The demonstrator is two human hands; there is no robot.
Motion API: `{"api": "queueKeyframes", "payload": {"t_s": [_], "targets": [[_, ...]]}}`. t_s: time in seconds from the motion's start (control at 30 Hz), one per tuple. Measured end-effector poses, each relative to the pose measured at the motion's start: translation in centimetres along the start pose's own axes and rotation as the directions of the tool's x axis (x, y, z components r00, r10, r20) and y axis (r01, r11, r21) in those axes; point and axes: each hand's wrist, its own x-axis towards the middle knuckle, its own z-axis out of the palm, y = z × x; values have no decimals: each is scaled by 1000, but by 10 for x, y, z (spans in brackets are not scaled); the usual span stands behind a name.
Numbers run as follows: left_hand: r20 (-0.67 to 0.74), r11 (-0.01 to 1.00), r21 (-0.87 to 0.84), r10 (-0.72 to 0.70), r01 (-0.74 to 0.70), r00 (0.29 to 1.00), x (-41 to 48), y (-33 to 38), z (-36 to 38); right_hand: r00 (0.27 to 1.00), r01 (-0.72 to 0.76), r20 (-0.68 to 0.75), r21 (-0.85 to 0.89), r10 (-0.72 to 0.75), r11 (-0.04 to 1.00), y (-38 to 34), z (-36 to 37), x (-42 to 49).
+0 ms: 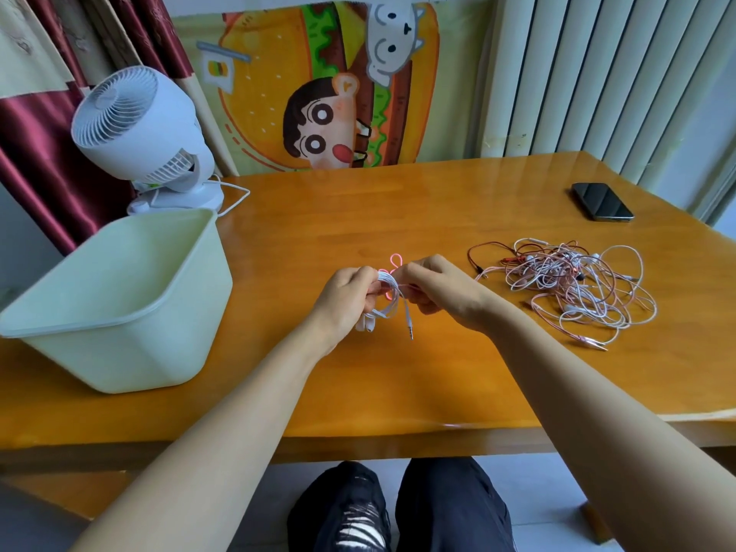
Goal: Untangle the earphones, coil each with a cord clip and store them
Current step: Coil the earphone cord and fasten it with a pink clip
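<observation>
My left hand [345,297] and right hand [436,289] meet above the middle of the wooden table [358,217]. Between them I hold a coiled white earphone [389,300]. My left fingers are curled round one side of the coil. My right thumb and fingertips pinch the other side, pressed close together. A thin pink cord clip [395,263] loops up at twelve o'clock from the coil, just over my knuckles. It seems to pass round the bundle, though my fingers hide where it sits. The coil's jack plug [410,332] hangs free at six o'clock, above the tabletop, and the white earbuds dangle below my left palm.

At three o'clock from my hands, well apart from them, lies the tangle of earphones [569,290], with red, pink and white cords knotted together on the wood. At nine o'clock stands a pale green bin [119,312], upright with its mouth open. A white desk fan [143,133] stands at ten o'clock beyond the bin. A dark phone [601,202] lies flat at two o'clock, near the far edge.
</observation>
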Motion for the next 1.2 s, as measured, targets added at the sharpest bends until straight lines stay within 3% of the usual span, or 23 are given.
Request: {"api": "queueKeyframes", "payload": {"t_s": [0.1,0.23,0.37,0.53,0.8,1.1,1.2], "targets": [[8,1000,9,7,-7,1000,-1,0,0,996,84,-4,-98,-85,992,3,0,-1],[4,1000,15,-21,21,1000,-1,2,-6,995,89,40,-33,-88,995,7,-2,-3],[54,998,4,-58,58,997,-2,4,-13,981,19,186,210,-59,978,14,-2,-5],[82,995,-63,83,-78,993,-10,2,-6,991,-84,130,490,23,868,19,4,-4],[15,971,18,236,-237,972,-9,-15,-5,995,-96,40,408,87,908,19,11,-2],[-83,951,170,275,-258,958,-8,-13,-1,990,-123,110,387,86,914,13,7,-5],[-88,945,256,233,-204,968,-6,-18,1,988,-123,-48,318,146,940,19,1,-1]]}}
